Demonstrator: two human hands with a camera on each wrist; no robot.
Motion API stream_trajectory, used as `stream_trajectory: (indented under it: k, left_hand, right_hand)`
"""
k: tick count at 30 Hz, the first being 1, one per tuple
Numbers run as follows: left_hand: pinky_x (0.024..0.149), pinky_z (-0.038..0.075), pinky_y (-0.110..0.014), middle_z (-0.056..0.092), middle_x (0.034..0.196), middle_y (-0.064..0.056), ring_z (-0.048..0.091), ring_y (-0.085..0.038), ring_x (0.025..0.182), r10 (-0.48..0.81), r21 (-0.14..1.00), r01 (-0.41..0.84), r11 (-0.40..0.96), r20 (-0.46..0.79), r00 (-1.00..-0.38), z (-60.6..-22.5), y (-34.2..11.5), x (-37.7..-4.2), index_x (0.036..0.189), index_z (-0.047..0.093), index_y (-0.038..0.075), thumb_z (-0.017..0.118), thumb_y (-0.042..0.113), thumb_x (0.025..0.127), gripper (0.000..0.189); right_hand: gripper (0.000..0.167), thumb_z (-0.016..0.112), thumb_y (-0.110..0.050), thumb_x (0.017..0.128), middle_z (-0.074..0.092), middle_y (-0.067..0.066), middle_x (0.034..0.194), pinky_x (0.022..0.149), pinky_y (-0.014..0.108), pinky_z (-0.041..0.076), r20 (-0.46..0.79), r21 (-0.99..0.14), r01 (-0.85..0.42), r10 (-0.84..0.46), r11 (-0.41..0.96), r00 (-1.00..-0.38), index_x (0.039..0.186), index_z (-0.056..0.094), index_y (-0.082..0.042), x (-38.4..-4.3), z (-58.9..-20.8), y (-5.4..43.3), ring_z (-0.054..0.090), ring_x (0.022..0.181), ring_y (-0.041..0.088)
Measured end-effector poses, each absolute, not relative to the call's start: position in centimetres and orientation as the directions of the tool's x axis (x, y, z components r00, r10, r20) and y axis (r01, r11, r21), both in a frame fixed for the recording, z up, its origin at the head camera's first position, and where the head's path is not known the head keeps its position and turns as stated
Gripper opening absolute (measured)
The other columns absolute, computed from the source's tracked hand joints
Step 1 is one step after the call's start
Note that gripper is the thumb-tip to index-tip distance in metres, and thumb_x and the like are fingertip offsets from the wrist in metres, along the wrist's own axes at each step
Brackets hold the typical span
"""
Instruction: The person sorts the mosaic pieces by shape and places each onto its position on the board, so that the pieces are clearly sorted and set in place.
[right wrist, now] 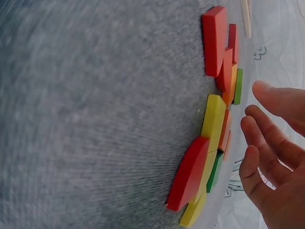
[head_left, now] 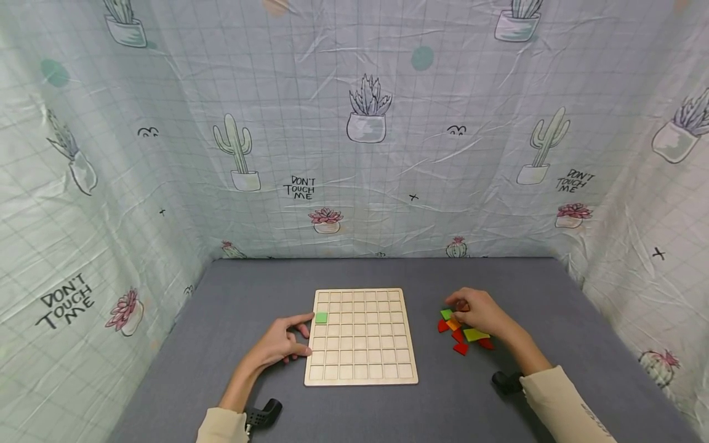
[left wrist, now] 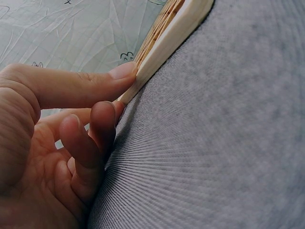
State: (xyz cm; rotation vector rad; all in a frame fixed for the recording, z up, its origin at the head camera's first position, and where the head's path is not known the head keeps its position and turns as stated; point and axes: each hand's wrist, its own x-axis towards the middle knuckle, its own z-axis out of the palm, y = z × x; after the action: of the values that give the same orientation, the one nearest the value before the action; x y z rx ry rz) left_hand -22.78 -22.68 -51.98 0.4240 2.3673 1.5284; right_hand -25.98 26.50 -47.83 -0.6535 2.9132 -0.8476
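A pale wooden grid board (head_left: 360,357) lies on the grey table, with one green square piece (head_left: 321,317) in a cell by its left edge. My left hand (head_left: 279,340) touches that edge, thumb and index finger spread apart along it. In the left wrist view, the thumb (left wrist: 112,83) rests against the board's side. To the right of the board, my right hand (head_left: 484,312) hovers over a loose cluster of red (head_left: 460,349), yellow (head_left: 475,335), orange and green pieces. The right wrist view shows its fingers (right wrist: 274,143) loosely bent, with no piece visible between them.
A grey cloth surface (head_left: 443,406) covers the table. Behind it and at both sides hangs a curtain (head_left: 410,221) printed with cacti. A dark device (head_left: 266,413) sits at the left wrist and another (head_left: 506,383) at the right.
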Motion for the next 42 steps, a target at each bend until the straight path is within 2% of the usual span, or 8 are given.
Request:
stream_trajectory:
  k: [20, 34, 42]
  left_hand:
    - [0.041, 0.044, -0.026, 0.062, 0.103, -0.015, 0.048, -0.007, 0.048, 0.375, 0.909, 0.081, 0.408, -0.086, -0.923, -52.0, -22.6, -22.8, 0.152, 0.05, 0.003, 0.086, 0.006, 0.078, 0.082]
    - [0.041, 0.044, -0.026, 0.062, 0.104, -0.017, 0.046, -0.006, 0.046, 0.382, 0.914, 0.084, 0.397, -0.081, -0.921, -51.9, -22.7, -22.8, 0.152, 0.051, 0.002, 0.086, 0.006, 0.078, 0.082]
    - [0.042, 0.044, -0.026, 0.061, 0.104, -0.018, 0.051, -0.007, 0.049, 0.393, 0.919, 0.087, 0.385, -0.077, -0.916, -51.9, -22.7, -22.7, 0.152, 0.05, 0.002, 0.086, 0.006, 0.079, 0.081]
  right_hand:
    - [0.019, 0.077, -0.006, 0.09, 0.072, 0.006, 0.101, 0.07, 0.028, 0.051, 0.055, -0.52, -0.388, -0.424, 0.761, -0.904, 0.109, 0.078, -0.005, -26.3, -48.4, 26.8, 0.061, 0.083, 0.011]
    - [0.017, 0.075, -0.006, 0.091, 0.07, 0.006, 0.103, 0.068, 0.028, 0.052, 0.052, -0.506, -0.378, -0.411, 0.775, -0.91, 0.107, 0.079, -0.008, -26.8, -48.7, 26.0, 0.062, 0.081, 0.011]
    - [0.017, 0.074, -0.004, 0.091, 0.071, 0.007, 0.104, 0.067, 0.027, 0.051, 0.056, -0.495, -0.383, -0.411, 0.78, -0.91, 0.107, 0.08, -0.007, -26.8, -48.6, 25.9, 0.061, 0.08, 0.01]
